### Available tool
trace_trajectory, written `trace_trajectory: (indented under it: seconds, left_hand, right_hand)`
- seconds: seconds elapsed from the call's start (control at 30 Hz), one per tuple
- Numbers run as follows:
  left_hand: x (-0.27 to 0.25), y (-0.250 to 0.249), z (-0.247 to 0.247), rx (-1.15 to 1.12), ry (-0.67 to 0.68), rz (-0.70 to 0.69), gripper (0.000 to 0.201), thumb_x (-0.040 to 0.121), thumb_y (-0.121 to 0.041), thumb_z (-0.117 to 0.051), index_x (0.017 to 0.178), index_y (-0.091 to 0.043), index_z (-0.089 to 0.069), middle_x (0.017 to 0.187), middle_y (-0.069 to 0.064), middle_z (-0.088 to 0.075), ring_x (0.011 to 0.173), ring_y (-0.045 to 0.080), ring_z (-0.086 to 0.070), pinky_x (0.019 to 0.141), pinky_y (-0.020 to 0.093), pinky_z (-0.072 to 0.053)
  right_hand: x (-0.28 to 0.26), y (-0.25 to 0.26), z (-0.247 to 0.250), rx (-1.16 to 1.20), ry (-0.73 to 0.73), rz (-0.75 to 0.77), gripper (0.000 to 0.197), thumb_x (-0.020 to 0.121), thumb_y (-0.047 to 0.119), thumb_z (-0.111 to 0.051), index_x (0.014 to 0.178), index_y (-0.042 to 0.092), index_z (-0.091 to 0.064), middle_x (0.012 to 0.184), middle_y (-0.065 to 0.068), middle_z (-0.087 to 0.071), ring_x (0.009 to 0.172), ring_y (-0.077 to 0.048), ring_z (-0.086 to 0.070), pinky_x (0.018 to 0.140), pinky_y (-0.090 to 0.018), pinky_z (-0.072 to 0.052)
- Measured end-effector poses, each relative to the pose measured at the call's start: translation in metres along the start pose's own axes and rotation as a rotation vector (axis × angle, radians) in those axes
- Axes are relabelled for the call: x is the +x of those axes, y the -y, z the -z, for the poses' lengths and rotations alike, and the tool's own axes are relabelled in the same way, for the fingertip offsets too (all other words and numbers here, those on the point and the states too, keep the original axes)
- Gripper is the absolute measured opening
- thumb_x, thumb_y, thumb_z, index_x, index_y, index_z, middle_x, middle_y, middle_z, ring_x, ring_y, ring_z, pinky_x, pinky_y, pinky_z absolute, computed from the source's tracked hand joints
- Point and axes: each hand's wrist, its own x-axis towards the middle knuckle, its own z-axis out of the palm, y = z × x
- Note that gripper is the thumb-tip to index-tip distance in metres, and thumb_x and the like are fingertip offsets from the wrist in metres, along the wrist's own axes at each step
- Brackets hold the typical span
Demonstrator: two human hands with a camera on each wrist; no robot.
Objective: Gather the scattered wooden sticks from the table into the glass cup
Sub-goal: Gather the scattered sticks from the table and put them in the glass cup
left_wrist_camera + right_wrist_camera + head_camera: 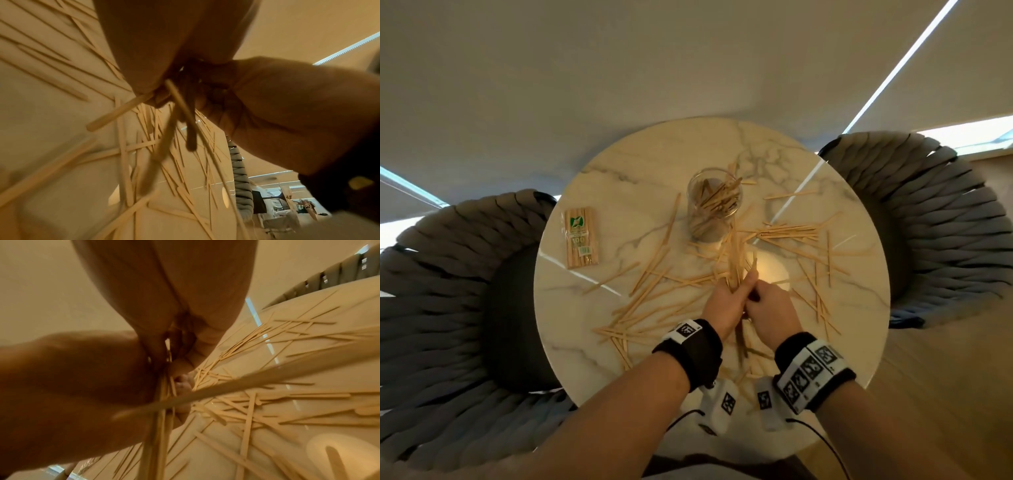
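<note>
Both hands meet over the near middle of the round, cream, grey-veined marble table [571, 284]; the left hand [726, 301] curls its fingers round a bundle of thin, pale wooden sticks [736, 263], and the right hand [770, 308] closes on the same bundle from the other side, knuckles touching the left; the bundle's long axis runs away from the person toward the clear glass cup [714, 205], its lower ends hanging out beneath the palms in the left wrist view [180, 113]; the cup stands upright beyond the hands, toward the far side of the table, already holding sticks that lean against its right rim; loose scattered sticks [791, 233] lie crossed in all directions around the cup's base, to both sides of the hands, and beneath the wrists; a sealed clear packet of sticks [581, 241] lies flat near the left edge, well apart; two grey woven chairs [448, 274] flank the table at left and right; bare marble shows along the far rim and near the packet.
</note>
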Motion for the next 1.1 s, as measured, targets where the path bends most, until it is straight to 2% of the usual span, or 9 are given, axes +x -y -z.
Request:
trace_trajectory:
  seconds: [0.13,0.23,0.33,0.4,0.57,0.77,0.83,0.93,1.1]
  left_hand:
    - [0.007,0.011,0.005,0.163,-0.044,-0.034,0.06,0.103,-0.06,-0.038,0.117,-0.008,-0.065,0.1,0.003,-0.073,0.089,0.011,-0.07,0.074,0.025,-0.057]
    - [0.013,0.026,0.019,0.158,-0.011,-0.051,0.062,0.101,-0.063,-0.038,0.105,-0.011,-0.071,0.097,0.008,-0.077,0.09,0.022,-0.075,0.084,0.046,-0.062]
    - [0.012,0.027,0.027,0.145,0.034,-0.066,0.051,0.101,-0.06,-0.044,0.108,-0.014,-0.064,0.092,0.003,-0.075,0.073,0.017,-0.073,0.069,0.034,-0.062]
    - [0.005,0.023,0.029,0.126,0.082,-0.09,0.036,0.105,-0.05,-0.045,0.105,-0.016,-0.058,0.081,0.001,-0.065,0.054,0.009,-0.056,0.053,0.026,-0.049]
    - [-0.013,0.022,0.029,0.335,0.261,-0.107,0.043,0.101,-0.063,-0.041,0.102,-0.022,-0.057,0.078,-0.006,-0.053,0.055,0.002,-0.043,0.052,0.02,-0.038]
    - [-0.019,0.013,0.023,0.608,0.419,-0.171,0.033,0.1,-0.049,-0.057,0.092,-0.018,-0.058,0.075,-0.003,-0.056,0.051,0.004,-0.046,0.055,0.026,-0.039]
    - [-0.021,0.016,0.027,0.549,0.413,-0.099,0.039,0.098,-0.049,-0.059,0.099,-0.01,-0.061,0.073,0.001,-0.056,0.052,0.011,-0.048,0.055,0.028,-0.042]
    - [-0.027,0.013,0.032,0.469,0.416,-0.067,0.031,0.097,-0.051,-0.06,0.092,-0.02,-0.058,0.068,0.005,-0.06,0.051,0.016,-0.056,0.06,0.031,-0.049]
    - [-0.028,-0.003,0.019,0.391,0.428,-0.093,0.01,0.099,-0.031,-0.061,0.098,-0.022,-0.057,0.071,0.004,-0.054,0.05,0.013,-0.047,0.048,0.025,-0.043]
  right_hand:
    - [-0.004,-0.007,-0.003,0.103,0.106,0.038,0.016,0.092,0.011,-0.063,0.101,0.016,-0.075,0.083,0.002,-0.076,0.077,-0.009,-0.073,0.071,-0.022,-0.055]
    - [-0.013,-0.008,0.004,0.247,0.199,0.061,0.017,0.093,0.011,-0.067,0.106,0.018,-0.076,0.092,0.003,-0.078,0.083,-0.006,-0.074,0.074,-0.014,-0.055]
    - [-0.01,-0.014,0.012,0.235,0.047,0.019,0.009,0.095,0.017,-0.066,0.098,0.018,-0.075,0.089,0.003,-0.075,0.08,-0.012,-0.074,0.074,-0.023,-0.06]
    - [0.001,-0.017,0.019,0.106,-0.123,0.005,0.011,0.096,0.031,-0.063,0.098,0.024,-0.071,0.09,0.006,-0.072,0.082,-0.012,-0.071,0.076,-0.031,-0.059]
    - [0.023,-0.002,0.044,0.281,-0.306,-0.001,0.031,0.103,0.041,-0.048,0.13,0.029,-0.057,0.122,0.012,-0.059,0.112,-0.007,-0.055,0.09,-0.024,-0.042]
    - [0.018,0.011,0.036,0.157,0.161,0.02,0.038,0.104,0.024,-0.043,0.088,0.011,-0.075,0.091,-0.003,-0.075,0.083,-0.009,-0.065,0.081,-0.03,-0.047]
    - [0.02,0.006,0.035,0.13,0.165,0.023,0.038,0.103,0.026,-0.044,0.086,0.014,-0.076,0.092,-0.001,-0.076,0.09,-0.012,-0.067,0.084,-0.031,-0.048]
    - [0.02,0.003,0.045,0.153,0.013,-0.007,0.039,0.103,0.03,-0.042,0.086,0.021,-0.076,0.094,0.003,-0.074,0.094,-0.017,-0.065,0.087,-0.036,-0.049]
    - [-0.004,0.018,0.029,0.085,0.3,-0.028,0.038,0.105,0.034,-0.041,0.097,0.02,-0.075,0.094,0.005,-0.072,0.092,-0.009,-0.065,0.085,-0.03,-0.052]
